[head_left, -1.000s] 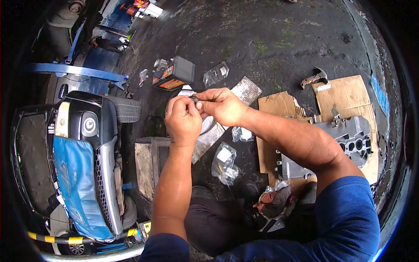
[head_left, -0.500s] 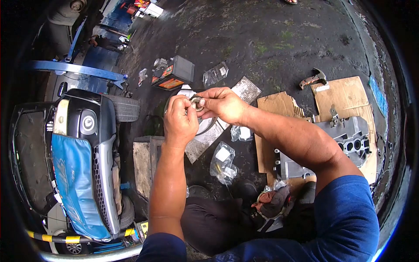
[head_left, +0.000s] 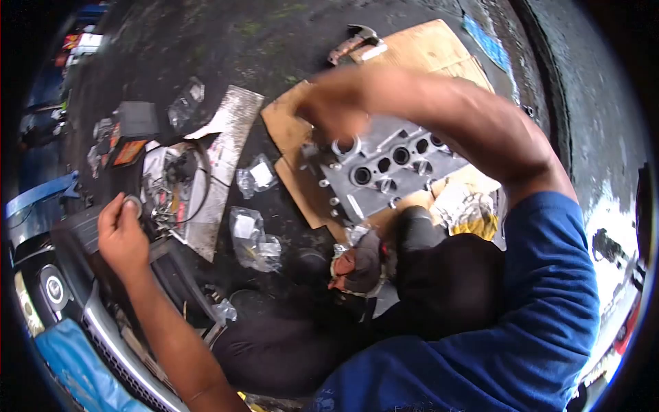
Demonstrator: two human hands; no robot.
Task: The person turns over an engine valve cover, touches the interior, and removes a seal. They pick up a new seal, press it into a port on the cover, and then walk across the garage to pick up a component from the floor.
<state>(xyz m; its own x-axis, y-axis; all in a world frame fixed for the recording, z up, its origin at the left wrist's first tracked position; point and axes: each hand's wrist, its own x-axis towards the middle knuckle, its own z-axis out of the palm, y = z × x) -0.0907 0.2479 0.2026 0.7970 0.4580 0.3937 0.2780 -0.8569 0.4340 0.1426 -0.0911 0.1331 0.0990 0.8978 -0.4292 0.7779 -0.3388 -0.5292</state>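
Observation:
My left hand [head_left: 123, 237] is raised at the left, thumb and fingers pinching a small metal ring [head_left: 133, 204]. Blurred by motion, my right hand [head_left: 336, 106] hovers over the upper left corner of a grey metal engine casting [head_left: 371, 199]; its fingers are smeared. The casting has a row of round openings and rests on flattened cardboard [head_left: 429, 48]. Between my two hands, a cluttered pile of small metal parts [head_left: 168, 196] lies beside a dark curved band [head_left: 204, 182].
A hammer [head_left: 357, 44] lies by the cardboard's far edge. Clear plastic bags [head_left: 254, 240] are on the dark floor near a worn flat sheet [head_left: 237, 120]. A boxed battery [head_left: 137, 120] stands at the left, with a car front [head_left: 55, 288] below. Pale gloves [head_left: 467, 209] lie near my knee.
My hands have separated: the left keeps the ring, while the right has swung over to the engine casting. The view has turned to the right.

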